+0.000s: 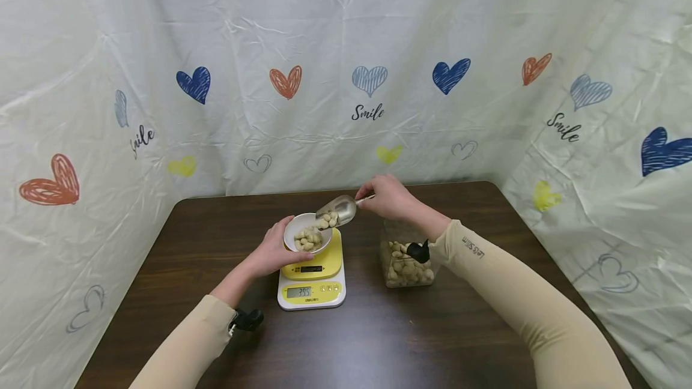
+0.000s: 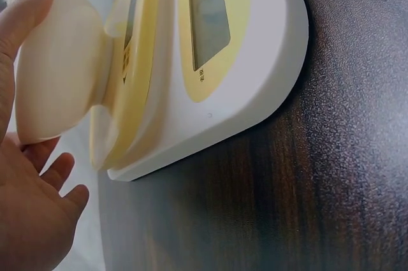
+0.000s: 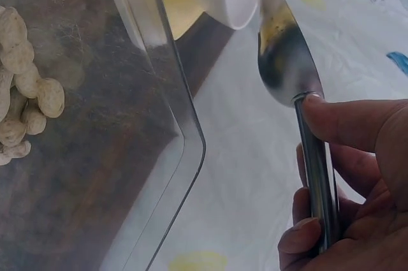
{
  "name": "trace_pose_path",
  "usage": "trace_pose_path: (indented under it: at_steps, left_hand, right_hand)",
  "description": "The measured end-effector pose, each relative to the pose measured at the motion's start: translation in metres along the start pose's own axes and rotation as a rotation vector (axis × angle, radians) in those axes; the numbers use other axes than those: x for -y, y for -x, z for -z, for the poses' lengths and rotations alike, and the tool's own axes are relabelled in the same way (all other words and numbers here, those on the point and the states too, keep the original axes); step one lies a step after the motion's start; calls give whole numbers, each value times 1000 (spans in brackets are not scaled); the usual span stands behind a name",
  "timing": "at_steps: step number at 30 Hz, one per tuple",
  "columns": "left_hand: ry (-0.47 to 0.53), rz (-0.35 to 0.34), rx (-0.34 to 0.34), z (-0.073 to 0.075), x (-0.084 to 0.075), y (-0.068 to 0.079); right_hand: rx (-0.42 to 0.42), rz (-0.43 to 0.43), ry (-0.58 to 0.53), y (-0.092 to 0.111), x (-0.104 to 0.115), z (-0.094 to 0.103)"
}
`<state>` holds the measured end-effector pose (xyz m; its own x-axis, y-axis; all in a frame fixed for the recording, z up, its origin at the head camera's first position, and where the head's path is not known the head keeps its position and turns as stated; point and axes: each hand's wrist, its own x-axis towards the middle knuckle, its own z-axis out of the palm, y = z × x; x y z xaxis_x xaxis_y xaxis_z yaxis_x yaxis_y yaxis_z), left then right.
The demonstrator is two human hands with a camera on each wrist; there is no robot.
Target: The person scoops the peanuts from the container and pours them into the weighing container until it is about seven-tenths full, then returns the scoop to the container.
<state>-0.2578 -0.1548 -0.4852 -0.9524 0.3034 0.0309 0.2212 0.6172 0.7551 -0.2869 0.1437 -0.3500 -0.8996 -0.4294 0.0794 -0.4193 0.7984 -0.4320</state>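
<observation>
A white bowl [image 1: 291, 228] with peanuts [image 1: 308, 239] in it sits on a yellow and white kitchen scale [image 1: 285, 297]. My left hand [image 1: 272, 251] holds the bowl at its side, thumb toward the near edge and fingers round the far side. The right hand [image 1: 388, 196] grips the handle of a metal scoop [image 1: 346, 209], whose mouth tilts down over the bowl's right rim. Several peanuts [image 1: 328, 220] lie in the scoop. In the right wrist view, thumb and fingers [image 3: 303, 236] wrap the scoop's handle [image 3: 319, 175].
Right of the scale stands a clear plastic box [image 1: 390, 234] of unshelled peanuts [image 1: 405, 269], partly behind the right forearm. The scale's display [image 1: 299, 292] shows digits. A dark wooden table [image 1: 373, 341] lies below, with a heart-printed white curtain [image 1: 324, 137] around it.
</observation>
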Motion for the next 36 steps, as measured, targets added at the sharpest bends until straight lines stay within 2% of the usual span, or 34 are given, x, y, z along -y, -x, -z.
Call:
trace_pose_path:
  at_steps: [14, 23, 28, 36]
  left_hand:
    - [24, -2, 0, -1, -3, 1]
    - [1, 13, 15, 0, -3, 5]
    - [6, -6, -15, 7, -14, 7]
    - [5, -89, -57, 14, -42, 8]
  right_hand:
    - [-8, -18, -20, 7, -8, 6]
    - [-21, 17, -68, 24, -20, 23]
    - [-35, 10, -92, 41, -32, 39]
    - [-74, 44, -66, 66, -46, 63]
